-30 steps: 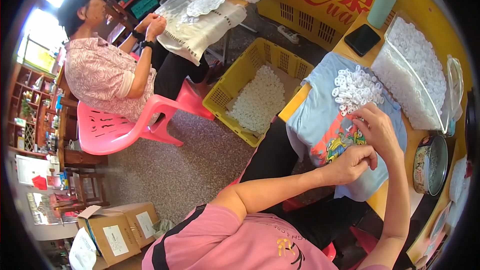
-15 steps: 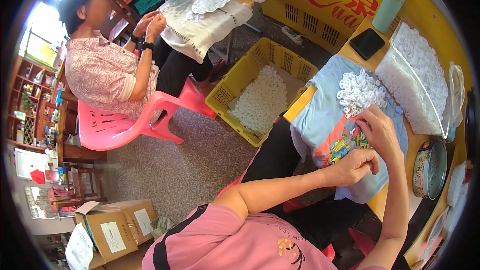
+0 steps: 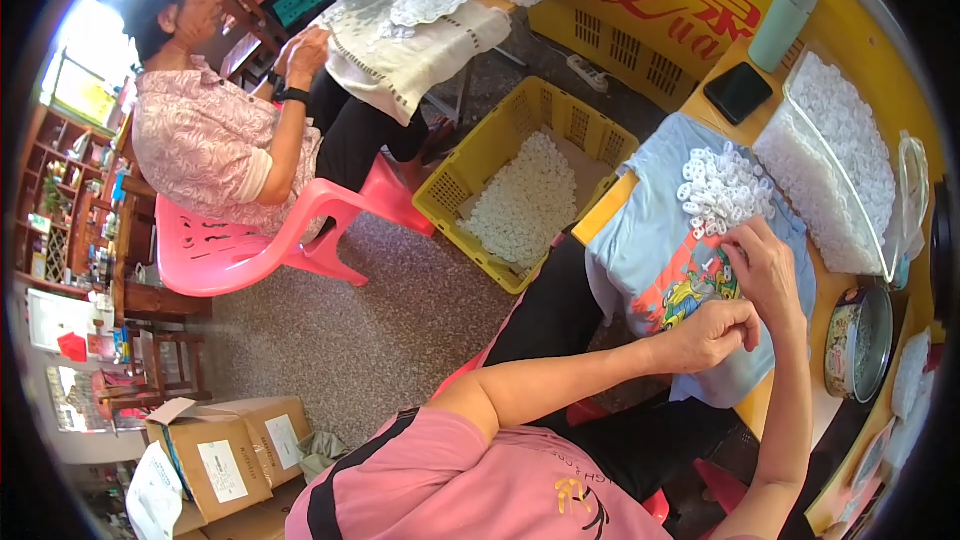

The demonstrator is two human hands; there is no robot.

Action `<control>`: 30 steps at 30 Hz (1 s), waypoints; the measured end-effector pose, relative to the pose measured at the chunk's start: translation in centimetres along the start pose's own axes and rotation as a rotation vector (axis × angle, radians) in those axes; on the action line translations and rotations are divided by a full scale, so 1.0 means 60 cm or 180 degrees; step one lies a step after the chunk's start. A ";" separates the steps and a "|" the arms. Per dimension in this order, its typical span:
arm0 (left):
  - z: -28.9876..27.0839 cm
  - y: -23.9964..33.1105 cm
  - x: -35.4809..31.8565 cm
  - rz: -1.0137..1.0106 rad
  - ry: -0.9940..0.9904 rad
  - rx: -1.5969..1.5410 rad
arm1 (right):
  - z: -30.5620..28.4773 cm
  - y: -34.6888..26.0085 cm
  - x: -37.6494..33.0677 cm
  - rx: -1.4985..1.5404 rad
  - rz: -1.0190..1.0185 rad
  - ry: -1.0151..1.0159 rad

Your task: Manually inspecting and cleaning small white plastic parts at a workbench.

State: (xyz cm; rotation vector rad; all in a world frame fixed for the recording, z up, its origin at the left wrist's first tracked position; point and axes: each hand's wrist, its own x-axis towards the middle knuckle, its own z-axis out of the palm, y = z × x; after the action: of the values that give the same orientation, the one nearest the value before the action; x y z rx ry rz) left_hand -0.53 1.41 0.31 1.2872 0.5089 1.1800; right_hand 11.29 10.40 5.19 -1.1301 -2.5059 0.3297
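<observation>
White plastic rings (image 3: 722, 190) lie heaped beside the right hand (image 3: 765, 270)

Left hand (image 3: 712, 333) loosely curled, fingers bent, forearm bare. Right hand (image 3: 765, 270) just above it, fingertips pinched together, wrist raised.

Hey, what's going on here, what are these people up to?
A person in a pink shirt works both hands over a light blue printed cloth, the right hand fingering a heap of small white plastic rings, the left hand closed beside it. Another person on a pink plastic chair handles similar pieces at a separate table.
</observation>
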 end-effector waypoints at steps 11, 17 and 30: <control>0.001 -0.003 -0.024 -0.0195 0.0067 0.0053 | 0.001 0.016 -0.042 0.1053 0.0670 0.0532; 0.013 -0.010 -0.024 -0.0031 -0.0046 0.0133 | -0.010 0.032 -0.087 0.0578 0.0692 0.0570; 0.013 -0.016 -0.025 0.0162 -0.0064 0.0256 | 0.014 0.026 -0.080 -0.0079 0.0511 0.0365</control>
State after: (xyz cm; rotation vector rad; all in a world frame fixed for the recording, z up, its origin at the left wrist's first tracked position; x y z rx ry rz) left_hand -0.05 -0.15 -0.83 1.3867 0.5160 1.1979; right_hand 14.92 7.72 2.74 -1.3253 -2.3322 0.2692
